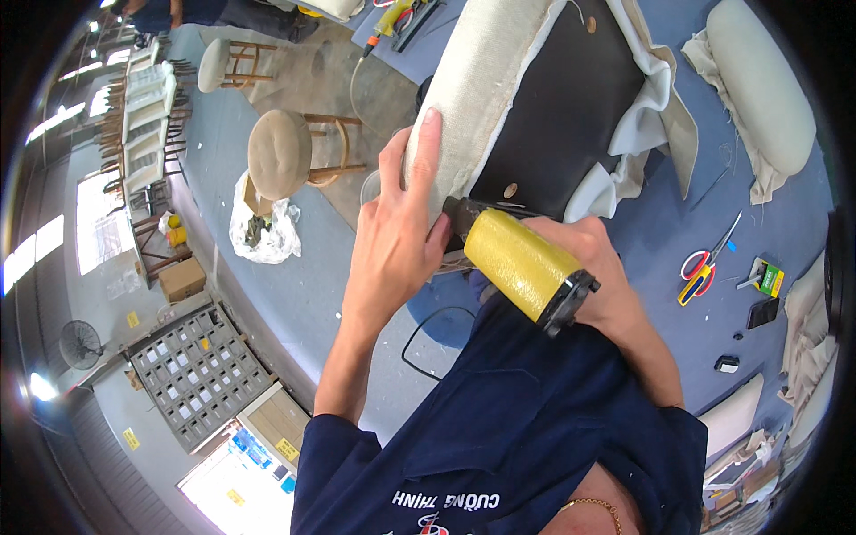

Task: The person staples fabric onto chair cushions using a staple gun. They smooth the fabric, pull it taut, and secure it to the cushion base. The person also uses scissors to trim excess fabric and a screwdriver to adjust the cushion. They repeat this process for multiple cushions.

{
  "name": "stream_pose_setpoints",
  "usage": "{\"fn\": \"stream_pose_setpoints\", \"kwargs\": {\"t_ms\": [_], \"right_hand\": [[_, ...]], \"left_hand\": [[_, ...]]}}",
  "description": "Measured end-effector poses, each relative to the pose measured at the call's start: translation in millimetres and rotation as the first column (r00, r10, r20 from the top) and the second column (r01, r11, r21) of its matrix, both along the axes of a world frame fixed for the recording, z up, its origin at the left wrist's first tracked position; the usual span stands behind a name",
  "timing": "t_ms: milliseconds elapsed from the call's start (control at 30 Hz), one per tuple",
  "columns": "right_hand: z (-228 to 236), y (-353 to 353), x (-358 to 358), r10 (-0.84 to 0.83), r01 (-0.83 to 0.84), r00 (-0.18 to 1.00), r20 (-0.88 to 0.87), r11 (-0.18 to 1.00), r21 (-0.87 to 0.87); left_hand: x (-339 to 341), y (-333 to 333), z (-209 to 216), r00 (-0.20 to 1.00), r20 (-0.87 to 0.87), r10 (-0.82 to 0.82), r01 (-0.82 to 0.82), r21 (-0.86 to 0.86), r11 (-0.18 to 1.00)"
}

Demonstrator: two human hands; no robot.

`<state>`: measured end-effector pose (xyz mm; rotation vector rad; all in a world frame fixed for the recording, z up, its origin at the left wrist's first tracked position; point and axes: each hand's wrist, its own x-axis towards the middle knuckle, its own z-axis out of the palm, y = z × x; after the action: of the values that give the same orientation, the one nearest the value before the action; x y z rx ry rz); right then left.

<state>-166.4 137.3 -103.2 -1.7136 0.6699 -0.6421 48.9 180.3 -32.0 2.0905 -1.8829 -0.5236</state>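
Note:
In front of me an upholstered cushion [481, 80] in beige fabric stands tilted, its dark backing [571, 107] facing right. White lining and loose beige fabric [664, 98] hang along its right edge. My left hand [392, 232] grips the cushion's near left side, index finger stretched along the fabric and thumb bent at the near end. A yellow and black staple gun [522, 263] is in my right hand [593, 263], fingers wrapped round its handle, partly hidden. Its black nose meets the cushion's near lower edge, beside my left thumb.
On the blue table [660, 267] lie scissors [704, 267], a small green and yellow box [765, 276] and a black object [763, 312]. Another padded cushion [758, 85] rests at far right. Left are stools [278, 153] and a plastic bag [267, 227]. A yellow tool [388, 22] lies beyond.

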Motion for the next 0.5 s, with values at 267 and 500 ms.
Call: {"fn": "stream_pose_setpoints", "kwargs": {"t_ms": [267, 500], "right_hand": [[14, -10, -5, -0.031, 0.039, 0.997, 0.075, 0.994, -0.104], [6, -13, 13, -0.032, 0.03, 0.992, 0.125, 0.999, 0.018]], "left_hand": [[50, -4, -12, 0.554, -0.82, 0.147, -0.069, 0.13, 0.989], [48, 24, -26, 0.615, -0.636, 0.467, -0.23, 0.422, 0.877]]}}
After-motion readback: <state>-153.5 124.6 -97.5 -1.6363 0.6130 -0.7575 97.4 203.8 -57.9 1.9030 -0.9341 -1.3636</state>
